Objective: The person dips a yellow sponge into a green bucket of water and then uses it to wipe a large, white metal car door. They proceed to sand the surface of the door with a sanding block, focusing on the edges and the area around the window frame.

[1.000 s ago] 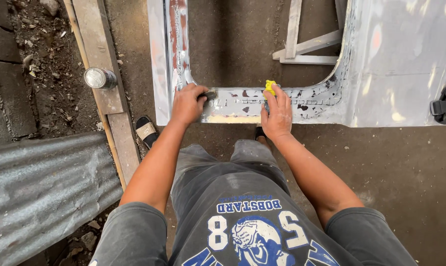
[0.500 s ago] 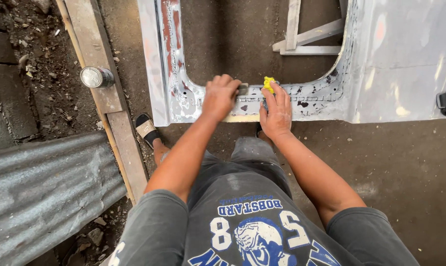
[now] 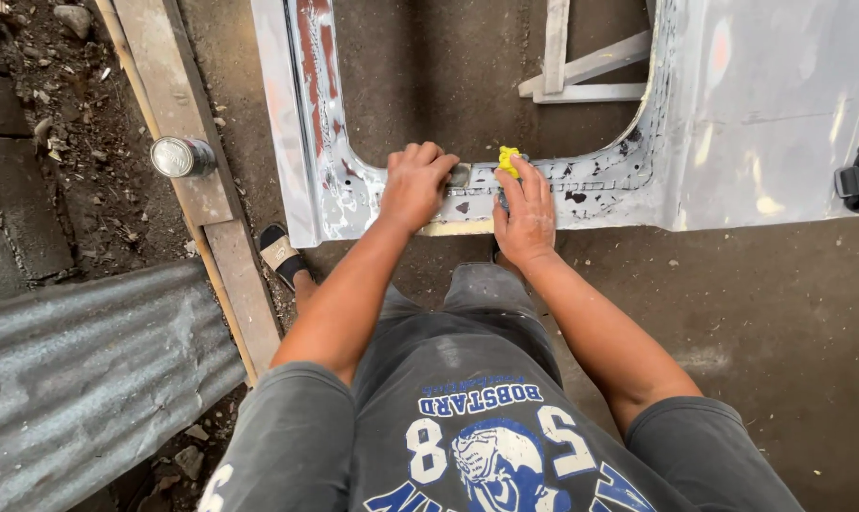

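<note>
Head camera, steeply downward, seemingly close

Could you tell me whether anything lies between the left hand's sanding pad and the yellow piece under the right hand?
Nothing visible does: only a short bare stretch of the grey panel's lower frame separates the left hand from the right hand holding the yellow piece.

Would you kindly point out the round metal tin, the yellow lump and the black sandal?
Round metal tin [image 3: 176, 156], head view, on its shiny lid.
Yellow lump [image 3: 508, 159], head view, its middle.
Black sandal [image 3: 280, 252], head view, its pale strap.
</note>
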